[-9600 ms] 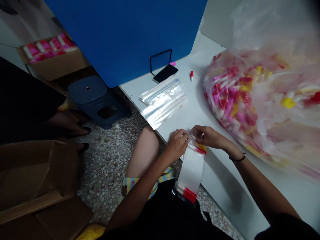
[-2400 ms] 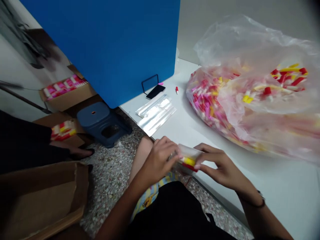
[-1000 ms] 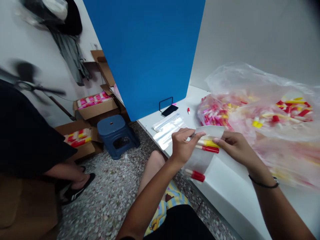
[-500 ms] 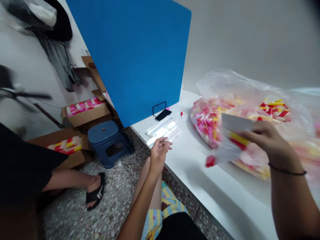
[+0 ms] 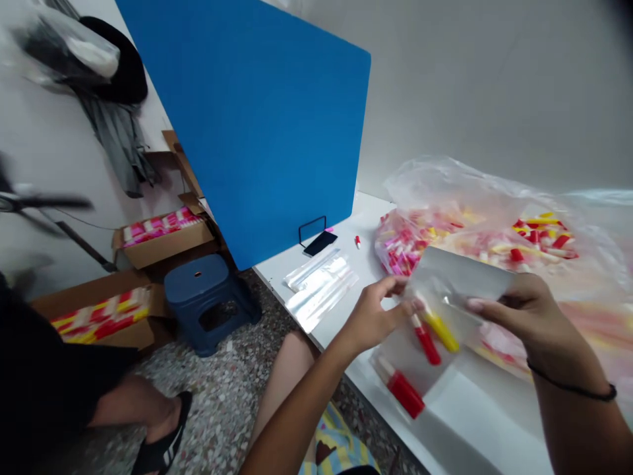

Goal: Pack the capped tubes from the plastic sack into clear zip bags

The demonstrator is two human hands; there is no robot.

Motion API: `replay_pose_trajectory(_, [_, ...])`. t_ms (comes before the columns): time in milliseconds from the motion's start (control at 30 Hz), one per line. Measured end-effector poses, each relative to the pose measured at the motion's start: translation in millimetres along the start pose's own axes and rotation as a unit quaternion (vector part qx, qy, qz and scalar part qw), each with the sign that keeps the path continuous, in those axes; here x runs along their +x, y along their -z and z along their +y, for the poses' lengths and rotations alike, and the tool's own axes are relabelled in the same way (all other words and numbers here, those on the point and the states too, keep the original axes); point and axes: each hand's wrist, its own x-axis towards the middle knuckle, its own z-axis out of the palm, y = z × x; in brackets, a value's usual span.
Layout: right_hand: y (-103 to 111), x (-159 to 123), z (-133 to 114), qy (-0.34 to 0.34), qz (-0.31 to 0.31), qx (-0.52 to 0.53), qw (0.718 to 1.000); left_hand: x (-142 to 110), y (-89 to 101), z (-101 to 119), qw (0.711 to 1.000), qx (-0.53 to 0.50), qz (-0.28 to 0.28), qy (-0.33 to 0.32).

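Just above the near edge of the white table (image 5: pixel 475 409), the clear pouch (image 5: pixel 403 343) hangs tilted between two bare hands. The left hand (image 5: pixel 370 320) has thumb and fingers clamped on its left edge; the right hand (image 5: pixel 537 310) pinches its upper right side, thumb in front. A pale card (image 5: pixel 459 265) shows at the top; whether it lies inside, I cannot tell. Within, a red pen (image 5: pixel 426 342) and a yellow pen (image 5: pixel 444 332) lean side by side, with red caps (image 5: pixel 406 394) at the lower end.

The step in hand looks like steadying or adjusting the pouch near its upper part; from here, any move calls for a firm hold on both sides and a level pouch, lest the pens slide.

Beyond lie silvery sleeves (image 5: pixel 321 287), then a phone (image 5: pixel 320 243) by a wire stand (image 5: pixel 299 235), with a small pen (image 5: pixel 357 242) apart to the right. Farther right sits a big bag (image 5: pixel 398 247) of coloured pens. A blue panel (image 5: pixel 267 132) stands behind the phone.
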Motion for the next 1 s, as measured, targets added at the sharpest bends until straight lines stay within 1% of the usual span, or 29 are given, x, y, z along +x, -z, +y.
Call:
replay_pose_trajectory(67, [-4,-4,-1,0.007,0.019,0.01,1.0,6,-3.1,2,1.0,-0.003,0.006,-0.004])
replay_pose_trajectory(100, [-7,-6,1,-0.003,0.02,0.001,1.0,6,-3.9,2,1.0,-0.011,0.013,-0.01])
replay_pose_trajectory(167, [-14,-11,4,-0.039,-0.005,-0.018,0.999,5,-4.8,0,0.999,-0.031,0.035,-0.016])
replay_pose_trajectory(233, [-22,-16,8,-0.075,-0.032,-0.007,0.997,2,-5.2,-3,0.998,-0.034,0.052,-0.013])
replay_pose_trajectory(300, [-30,-19,11,-0.085,-0.032,0.011,0.996,1,-5.4,-7,0.999,-0.019,0.045,-0.01])
replay_pose_trajectory(400, [-37,-17,11,-0.072,-0.015,0.013,0.997,2,-6.0,-12,0.999,0.007,0.037,-0.008])
replay_pose_trajectory(500, [-45,-12,11,-0.072,0.039,0.039,0.996,5,-6.9,-15,0.997,0.006,0.078,-0.006])
replay_pose_trajectory(533, [-48,-10,11,-0.076,0.045,0.049,0.995,5,-6.9,-16,0.995,0.0,0.098,-0.005])
replay_pose_trajectory(600, [-55,-9,13,-0.086,0.02,0.052,0.995,6,-5.8,-17,0.99,-0.014,0.141,-0.008])
replay_pose_trajectory(667, [-63,-9,15,-0.098,-0.019,0.041,0.994,5,-2.6,-20,0.987,-0.026,0.159,-0.013])
replay_pose_trajectory(700, [-66,-9,16,-0.104,-0.024,0.04,0.993,4,-0.5,-23,0.988,-0.033,0.15,-0.01])
replay_pose_trajectory(733, [-69,-10,17,-0.111,-0.015,0.043,0.993,3,1.5,-26,0.991,-0.037,0.13,0.0])
replay_pose_trajectory(800, [-75,-11,18,-0.124,0.025,0.057,0.99,0,4.1,-35,0.996,-0.034,0.081,0.031])
replay_pose_trajectory(867, [-79,-12,19,-0.131,0.061,0.063,0.987,-4,3.0,-47,0.996,-0.027,0.054,0.061])
replay_pose_trajectory(900, [-82,-13,19,-0.134,0.074,0.064,0.986,-6,0.7,-53,0.996,-0.027,0.053,0.069])
replay_pose_trajectory(1000, [-91,-17,22,-0.155,0.105,0.083,0.979,-12,-9.3,-67,0.994,-0.04,0.075,0.076])
